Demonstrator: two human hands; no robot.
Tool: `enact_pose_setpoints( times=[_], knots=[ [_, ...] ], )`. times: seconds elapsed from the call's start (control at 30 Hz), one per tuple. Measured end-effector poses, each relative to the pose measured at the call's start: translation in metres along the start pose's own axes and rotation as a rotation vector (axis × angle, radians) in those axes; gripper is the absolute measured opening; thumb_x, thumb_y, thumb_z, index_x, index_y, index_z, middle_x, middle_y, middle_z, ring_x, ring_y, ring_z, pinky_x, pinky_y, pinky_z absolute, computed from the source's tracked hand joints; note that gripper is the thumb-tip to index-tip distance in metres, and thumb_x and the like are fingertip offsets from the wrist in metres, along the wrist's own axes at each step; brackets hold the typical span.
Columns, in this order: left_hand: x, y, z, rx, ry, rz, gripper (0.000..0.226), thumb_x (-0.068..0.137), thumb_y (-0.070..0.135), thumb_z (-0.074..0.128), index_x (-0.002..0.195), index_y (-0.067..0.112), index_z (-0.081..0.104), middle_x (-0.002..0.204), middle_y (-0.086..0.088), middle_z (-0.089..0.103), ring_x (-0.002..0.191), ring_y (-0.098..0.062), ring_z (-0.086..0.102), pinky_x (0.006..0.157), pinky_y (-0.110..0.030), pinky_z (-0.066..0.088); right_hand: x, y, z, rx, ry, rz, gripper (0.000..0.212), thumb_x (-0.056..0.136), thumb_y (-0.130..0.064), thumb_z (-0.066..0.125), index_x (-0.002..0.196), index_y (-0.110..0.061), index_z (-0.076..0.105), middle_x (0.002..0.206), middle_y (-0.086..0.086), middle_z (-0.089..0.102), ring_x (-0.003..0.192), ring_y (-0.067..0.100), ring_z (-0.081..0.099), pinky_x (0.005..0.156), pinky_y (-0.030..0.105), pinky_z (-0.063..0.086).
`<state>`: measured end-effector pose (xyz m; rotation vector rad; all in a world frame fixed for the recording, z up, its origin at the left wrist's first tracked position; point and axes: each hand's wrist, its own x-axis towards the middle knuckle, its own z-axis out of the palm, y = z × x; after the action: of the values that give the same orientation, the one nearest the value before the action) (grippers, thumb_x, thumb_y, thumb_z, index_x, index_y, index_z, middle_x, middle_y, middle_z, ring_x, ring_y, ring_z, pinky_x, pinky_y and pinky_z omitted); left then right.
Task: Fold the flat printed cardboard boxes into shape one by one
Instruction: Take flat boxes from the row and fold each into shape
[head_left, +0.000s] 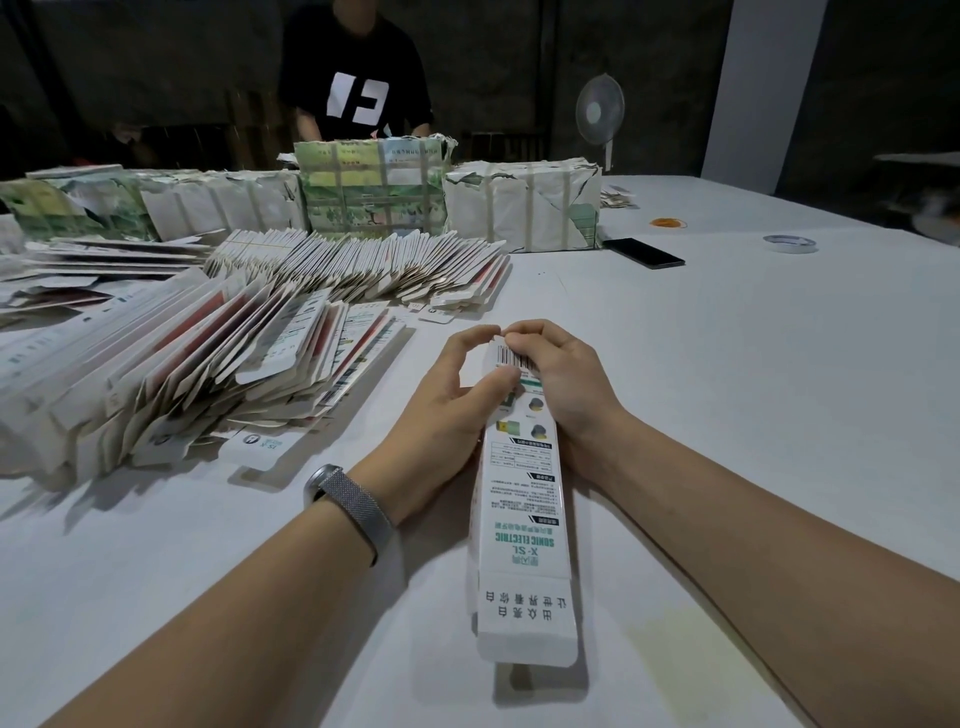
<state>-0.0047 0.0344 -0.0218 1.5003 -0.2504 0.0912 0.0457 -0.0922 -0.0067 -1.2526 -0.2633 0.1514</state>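
Together, both hands (511, 387) round box (522, 525) top

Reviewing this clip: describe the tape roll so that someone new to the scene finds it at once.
Start at the white table and go to its far right side, past the black phone. The tape roll lies flat there, alone. Unlike the orange rubber bands farther back, it is a pale, whitish ring.

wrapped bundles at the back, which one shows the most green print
The middle bundle, the tallest, in front of the person in black; its facing side is green, the others mostly white.
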Motion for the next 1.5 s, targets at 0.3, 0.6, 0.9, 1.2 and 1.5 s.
enact_pose_setpoints(
  times=[0.3, 0.6, 0.9, 1.2, 1.5],
  knots=[
    [0.0004, 0.0002, 0.0022, -0.05, 0.019, 0.027, 0.033, 0.088, 0.031, 0.063, 0.118, 0.033, 0.05, 0.086, -0.013, 0.076, 0.065, -0.026, 0.069, 0.058, -0.034, 0.058, -0.0046, -0.0013, 0.0034, 0.06, 0.052, -0.024, 0.022, 0.099, -0.013, 0.055, 0.08, -0.019, 0.064, 0.062, 0.001, 0.063, 0.051, 0.016, 0.06, 0.049, 0.025, 0.051],
    [0.0013, -0.0011, 0.0027, -0.069, 0.135, 0.041, 0.023, 0.096, 0.027, 0.06, 0.114, 0.035, 0.047, 0.084, -0.011, 0.076, 0.063, -0.028, 0.067, 0.065, -0.04, 0.053, -0.0065, 0.0007, 0.0031, 0.095, 0.041, -0.003, 0.008, 0.1, -0.013, 0.051, 0.097, -0.019, 0.048, 0.062, 0.004, 0.066, 0.049, 0.019, 0.062, 0.044, 0.025, 0.049],
    [0.0007, -0.0003, 0.0025, -0.104, 0.149, 0.044, 0.019, 0.105, 0.017, 0.053, 0.114, 0.031, 0.045, 0.079, -0.01, 0.075, 0.059, -0.023, 0.065, 0.056, -0.034, 0.053, -0.0066, 0.001, 0.0008, 0.026, -0.001, -0.015, 0.019, 0.098, -0.01, 0.059, 0.084, -0.02, 0.053, 0.082, 0.022, 0.066, 0.053, 0.026, 0.062, 0.049, 0.029, 0.051],
    [-0.0022, 0.0028, 0.003, -0.113, 0.156, 0.023, 0.018, 0.105, 0.02, 0.052, 0.119, 0.027, 0.044, 0.076, -0.009, 0.074, 0.049, -0.018, 0.064, 0.04, -0.024, 0.046, -0.0069, 0.0023, 0.0016, 0.006, 0.027, -0.021, 0.016, 0.097, -0.013, 0.063, 0.086, -0.02, 0.054, 0.088, 0.022, 0.067, 0.056, 0.027, 0.064, 0.051, 0.031, 0.052],
    [-0.0008, 0.0019, 0.0011, -0.061, 0.277, 0.041, 0.027, 0.099, 0.042, 0.061, 0.117, 0.028, 0.048, 0.081, -0.014, 0.076, 0.064, -0.025, 0.071, 0.058, -0.035, 0.056, -0.0056, 0.0008, 0.0027, -0.361, 0.076, -0.127, 0.014, 0.093, -0.029, 0.07, 0.096, -0.023, 0.057, 0.092, 0.004, 0.069, 0.07, 0.018, 0.071, 0.071, 0.036, 0.059]
  ],
)
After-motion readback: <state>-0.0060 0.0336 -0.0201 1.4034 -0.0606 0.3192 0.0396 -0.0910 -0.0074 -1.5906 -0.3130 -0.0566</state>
